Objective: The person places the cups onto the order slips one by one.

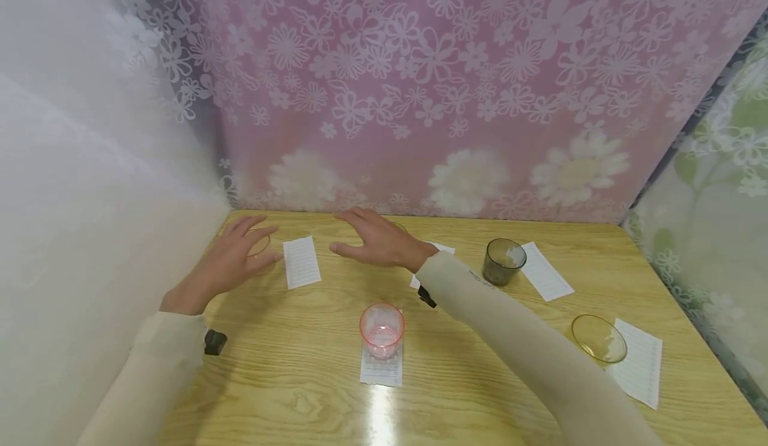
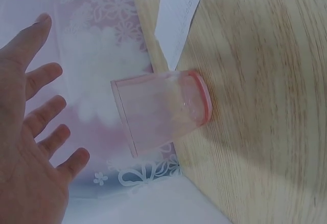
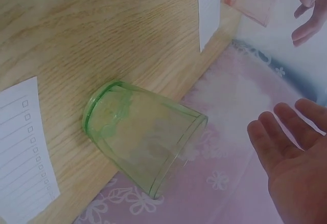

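My left hand (image 1: 240, 253) hovers over the far left of the table with its fingers spread, holding nothing. Beside it, apart from the fingers, stands a clear pink cup (image 2: 158, 109), mostly hidden behind the hand in the head view. My right hand (image 1: 384, 241) is raised near the back middle, thumb apart from the fingers and nothing in its grasp. A clear green cup (image 3: 143, 132) stands close to that palm without contact; the hand covers most of it from above. Another pink cup (image 1: 382, 329) sits upright on a paper slip at the front middle.
A lined paper slip (image 1: 302, 263) lies between the hands. To the right are a dark grey cup (image 1: 503, 266) and a yellow cup (image 1: 591, 346), each beside a paper slip (image 1: 639, 366). A flowered pink curtain (image 1: 390, 99) hangs along the table's back edge.
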A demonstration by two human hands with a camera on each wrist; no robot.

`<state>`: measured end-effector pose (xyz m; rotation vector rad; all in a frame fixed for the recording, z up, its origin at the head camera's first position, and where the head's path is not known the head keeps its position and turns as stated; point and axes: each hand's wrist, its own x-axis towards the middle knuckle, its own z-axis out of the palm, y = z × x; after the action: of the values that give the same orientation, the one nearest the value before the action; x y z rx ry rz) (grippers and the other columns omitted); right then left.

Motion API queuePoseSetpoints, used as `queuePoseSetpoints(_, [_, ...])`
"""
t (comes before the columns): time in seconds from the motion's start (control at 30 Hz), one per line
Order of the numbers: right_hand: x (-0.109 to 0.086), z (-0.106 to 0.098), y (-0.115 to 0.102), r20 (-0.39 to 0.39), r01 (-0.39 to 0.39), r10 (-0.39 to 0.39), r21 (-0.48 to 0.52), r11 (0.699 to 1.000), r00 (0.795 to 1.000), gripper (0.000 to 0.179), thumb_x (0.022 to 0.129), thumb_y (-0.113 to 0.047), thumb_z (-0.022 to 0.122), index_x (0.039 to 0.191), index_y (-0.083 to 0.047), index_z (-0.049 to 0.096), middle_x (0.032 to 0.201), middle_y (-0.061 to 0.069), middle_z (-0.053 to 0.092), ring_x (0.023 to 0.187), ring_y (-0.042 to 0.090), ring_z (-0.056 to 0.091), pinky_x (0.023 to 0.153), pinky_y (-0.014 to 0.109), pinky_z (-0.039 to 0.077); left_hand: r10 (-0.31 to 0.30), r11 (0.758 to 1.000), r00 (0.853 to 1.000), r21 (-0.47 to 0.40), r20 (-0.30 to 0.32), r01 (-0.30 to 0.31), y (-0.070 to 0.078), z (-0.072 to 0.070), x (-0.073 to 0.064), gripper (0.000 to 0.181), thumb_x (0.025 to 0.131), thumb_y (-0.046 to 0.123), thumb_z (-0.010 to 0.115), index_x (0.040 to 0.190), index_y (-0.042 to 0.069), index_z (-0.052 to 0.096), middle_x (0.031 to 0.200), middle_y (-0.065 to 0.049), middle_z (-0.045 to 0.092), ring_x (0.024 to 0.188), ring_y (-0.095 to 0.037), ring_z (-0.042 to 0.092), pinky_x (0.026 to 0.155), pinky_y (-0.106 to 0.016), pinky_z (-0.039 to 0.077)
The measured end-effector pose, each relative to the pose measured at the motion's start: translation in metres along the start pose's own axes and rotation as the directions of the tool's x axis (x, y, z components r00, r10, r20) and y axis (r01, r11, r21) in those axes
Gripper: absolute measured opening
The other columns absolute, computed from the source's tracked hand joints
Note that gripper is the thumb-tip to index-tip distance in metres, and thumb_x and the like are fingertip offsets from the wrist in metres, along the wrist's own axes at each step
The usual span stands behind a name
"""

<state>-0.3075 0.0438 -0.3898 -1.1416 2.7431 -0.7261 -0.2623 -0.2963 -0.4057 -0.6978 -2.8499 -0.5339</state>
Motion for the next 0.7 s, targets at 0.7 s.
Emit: queuePoseSetpoints(0.7, [0.031, 0.014, 0.005, 0.103, 0.003, -0.001, -0.021, 1.0, 0.995, 0.08, 0.11, -0.062, 0.053, 0.175, -0.022, 0.027, 0.181, 0.008, 0.028, 0.169, 0.033, 0.022, 0.136, 0.059, 0.024, -0.194, 0.979, 0.977, -0.054, 0.086, 0.199, -0.024, 0.0, 0.002, 0.087, 0.11, 0.045, 0.066, 0.171, -0.002, 0.027, 0.175, -0.032, 0.024, 0.16, -0.061, 0.018, 0.127, -0.078, 0.02])
